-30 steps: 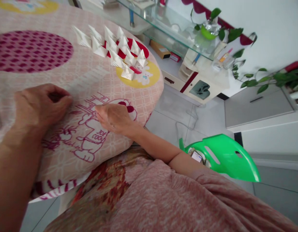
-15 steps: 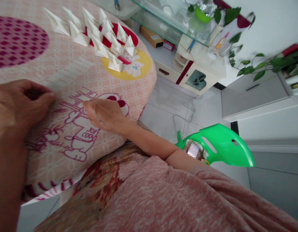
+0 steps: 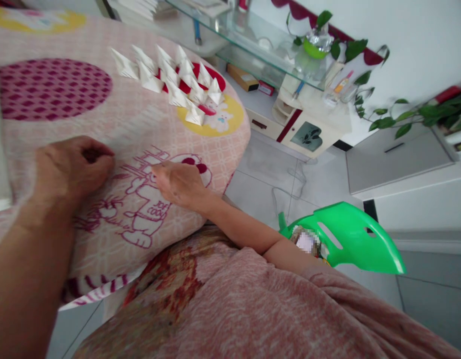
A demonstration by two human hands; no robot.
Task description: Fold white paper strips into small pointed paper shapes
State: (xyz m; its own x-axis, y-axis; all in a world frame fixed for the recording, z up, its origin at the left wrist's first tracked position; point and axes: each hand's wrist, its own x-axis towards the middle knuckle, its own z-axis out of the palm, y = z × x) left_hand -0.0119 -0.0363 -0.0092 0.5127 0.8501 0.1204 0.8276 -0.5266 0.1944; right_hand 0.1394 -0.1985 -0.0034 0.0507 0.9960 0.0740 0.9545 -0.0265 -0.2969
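My left hand [image 3: 75, 172] is over the patterned tablecloth [image 3: 148, 264], its thumb and fingertips pressed together. To its right, my right hand [image 3: 178, 184] is closed too, with the fingers curled under near the printed cartoon figure. What either hand holds, if anything, is hidden or too small to make out. Beyond them a pale, blurred ribbed strip [image 3: 135, 124] shows on the cloth; I cannot tell whether it is paper or print. Several white folded paper pieces [image 3: 178, 92] stand in rows farther back, with pointed tips, apart from both hands.
At the left edge lies a whitish stack, perhaps paper [image 3: 0, 149]. A glass-shelved cabinet [image 3: 253, 50] stands behind the table, with a leafy plant [image 3: 387, 119] to the right. A green plastic chair [image 3: 357, 239] is on the floor at my right.
The whole view has shifted, so the table and hands appear farther right and slightly lower. More of the table's left side shows, including the whitish stack. Both hands keep much the same pose.
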